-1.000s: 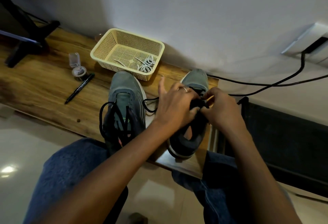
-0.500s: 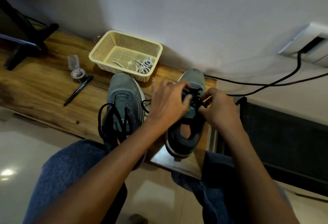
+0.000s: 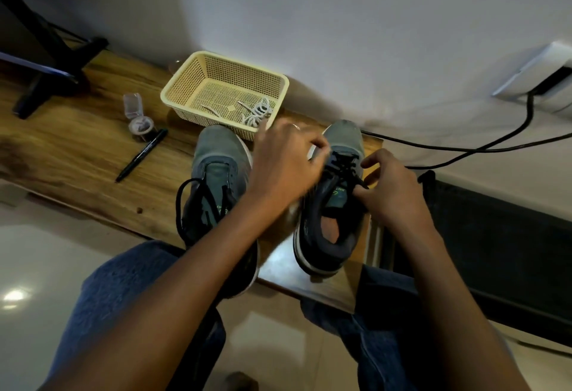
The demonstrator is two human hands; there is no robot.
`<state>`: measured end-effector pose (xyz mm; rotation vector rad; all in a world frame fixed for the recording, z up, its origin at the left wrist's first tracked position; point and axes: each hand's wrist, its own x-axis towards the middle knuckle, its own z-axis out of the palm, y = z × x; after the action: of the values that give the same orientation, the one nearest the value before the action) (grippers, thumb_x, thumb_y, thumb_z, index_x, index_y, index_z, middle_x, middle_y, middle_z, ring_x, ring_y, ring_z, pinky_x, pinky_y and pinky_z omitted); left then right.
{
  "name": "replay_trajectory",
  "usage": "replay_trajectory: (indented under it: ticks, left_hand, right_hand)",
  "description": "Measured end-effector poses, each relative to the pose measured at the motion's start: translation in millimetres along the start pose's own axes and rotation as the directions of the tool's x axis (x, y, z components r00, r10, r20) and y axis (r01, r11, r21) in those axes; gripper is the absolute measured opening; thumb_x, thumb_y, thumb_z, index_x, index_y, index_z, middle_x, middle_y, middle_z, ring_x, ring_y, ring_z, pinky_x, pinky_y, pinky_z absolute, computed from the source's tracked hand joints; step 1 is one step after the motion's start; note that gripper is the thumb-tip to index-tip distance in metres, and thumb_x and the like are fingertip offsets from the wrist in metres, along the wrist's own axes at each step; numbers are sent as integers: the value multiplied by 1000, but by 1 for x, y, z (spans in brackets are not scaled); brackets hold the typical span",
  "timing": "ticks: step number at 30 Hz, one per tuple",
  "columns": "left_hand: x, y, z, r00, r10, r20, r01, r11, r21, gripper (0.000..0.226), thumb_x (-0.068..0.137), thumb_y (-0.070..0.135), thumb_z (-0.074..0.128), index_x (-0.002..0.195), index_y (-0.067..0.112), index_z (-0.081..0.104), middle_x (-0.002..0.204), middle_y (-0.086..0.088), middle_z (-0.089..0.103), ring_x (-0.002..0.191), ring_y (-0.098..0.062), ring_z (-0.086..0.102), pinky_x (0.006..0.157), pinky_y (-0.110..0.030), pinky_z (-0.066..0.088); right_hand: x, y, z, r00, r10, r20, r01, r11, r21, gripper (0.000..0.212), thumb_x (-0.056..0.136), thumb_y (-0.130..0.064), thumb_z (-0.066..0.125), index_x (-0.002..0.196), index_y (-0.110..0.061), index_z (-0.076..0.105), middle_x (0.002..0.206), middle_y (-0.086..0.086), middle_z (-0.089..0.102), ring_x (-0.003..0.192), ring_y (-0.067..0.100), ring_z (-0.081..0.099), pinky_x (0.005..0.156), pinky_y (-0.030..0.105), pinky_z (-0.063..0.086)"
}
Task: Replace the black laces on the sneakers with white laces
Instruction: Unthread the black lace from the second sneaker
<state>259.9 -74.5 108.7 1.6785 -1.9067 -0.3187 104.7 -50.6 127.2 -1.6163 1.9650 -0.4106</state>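
Two grey-green sneakers stand toes to the wall on the wooden bench (image 3: 77, 155). The left sneaker (image 3: 218, 168) has its black lace pulled loose, looping over its collar. The right sneaker (image 3: 335, 205) still carries a crossed black lace (image 3: 346, 168) near the toe. My left hand (image 3: 284, 164) curls over that shoe's left eyelets and its fingertips pinch the lace. My right hand (image 3: 390, 186) pinches the lace on the right side beside the tongue. White laces (image 3: 257, 113) lie in the cream basket (image 3: 198, 81) behind the shoes.
A black pen (image 3: 142, 155) and a small clear open container (image 3: 139, 121) lie left of the shoes. A dark stand (image 3: 55, 59) occupies the far left. Black cables (image 3: 464, 149) run along the wall on the right. My knees in jeans sit below the bench edge.
Both hands have moved from the tongue of the right sneaker toward its toe, working along the black lace. The tongue and inside of that shoe have come into view.
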Motion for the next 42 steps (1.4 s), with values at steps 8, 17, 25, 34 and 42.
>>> replay_trajectory:
  ticks: [8,17,25,34,42]
  left_hand:
    - [-21,18,40,970,146,196,-186,960,208,24,94,35,52,113,24,63,117,3,64,120,-18,48,116,-51,9]
    - [-3,2,5,984,-117,-134,122,992,29,14,95,26,51,101,15,58,93,6,60,96,-13,58,116,-54,6]
    - [-8,3,20,975,-165,147,141,977,161,37,89,38,53,122,22,48,125,2,56,125,-21,44,111,-62,16]
    - [-18,15,26,960,-107,258,103,994,29,43,85,50,56,115,19,53,103,-5,64,96,-27,61,71,-33,47]
    - [-23,17,24,967,-52,248,41,998,47,41,87,44,58,118,17,59,102,-7,67,93,-26,64,77,-38,54]
  right_hand:
    - [0,-4,6,999,-32,-29,31,998,-52,41,83,-15,71,117,-20,50,107,5,63,98,23,60,82,44,53]
    - [3,5,0,998,50,-43,-53,997,-55,49,81,-12,71,122,-19,44,122,12,54,109,30,54,88,48,51]
    - [6,7,3,999,26,-19,-27,998,-61,38,81,-16,71,114,-21,52,114,7,58,100,25,58,82,46,54]
    - [19,-2,16,993,-113,-22,104,961,-257,20,86,-13,66,106,-13,67,119,10,52,102,28,57,77,32,43]
    - [19,-4,23,986,-155,-57,122,916,-382,17,89,-14,63,105,-13,66,116,8,52,99,29,58,67,31,36]
